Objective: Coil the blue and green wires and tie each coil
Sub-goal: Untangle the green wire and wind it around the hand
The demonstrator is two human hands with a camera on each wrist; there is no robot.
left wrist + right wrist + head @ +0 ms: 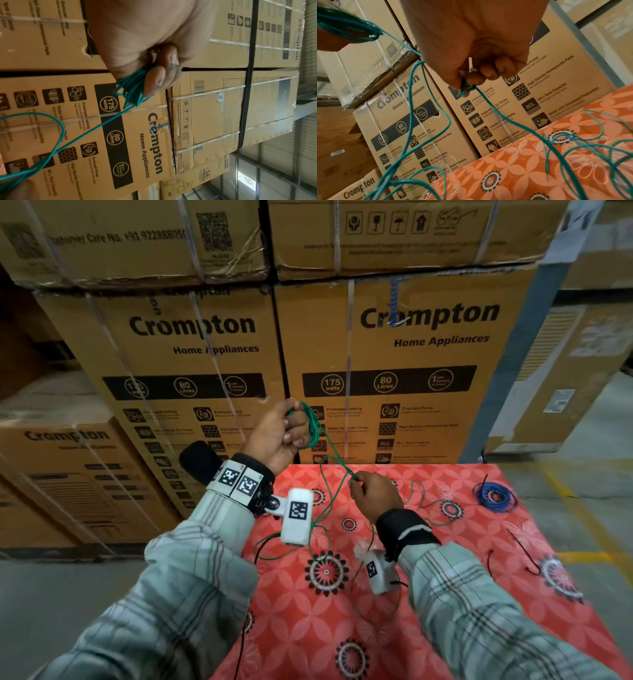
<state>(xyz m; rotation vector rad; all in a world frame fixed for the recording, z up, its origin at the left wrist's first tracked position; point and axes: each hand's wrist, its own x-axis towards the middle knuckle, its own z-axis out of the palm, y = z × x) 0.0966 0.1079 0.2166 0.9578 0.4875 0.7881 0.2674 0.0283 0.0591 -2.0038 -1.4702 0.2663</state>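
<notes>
Here left hand [278,436] raised gripping green wire [312,426]; right hand [375,496] pinches it.

Two hands: left hand [279,436], upper centre of the head view, and right hand [375,496], just below it. Two wires: one green wire [313,426], partly coiled; one blue wire [495,496], a single coil at right on the one red patterned tablecloth [428,628]. Two short black ties [524,553] at lower right. Two white wrist cameras [298,515]. Stacked cardboard boxes [411,354]: at least five visible.
</notes>
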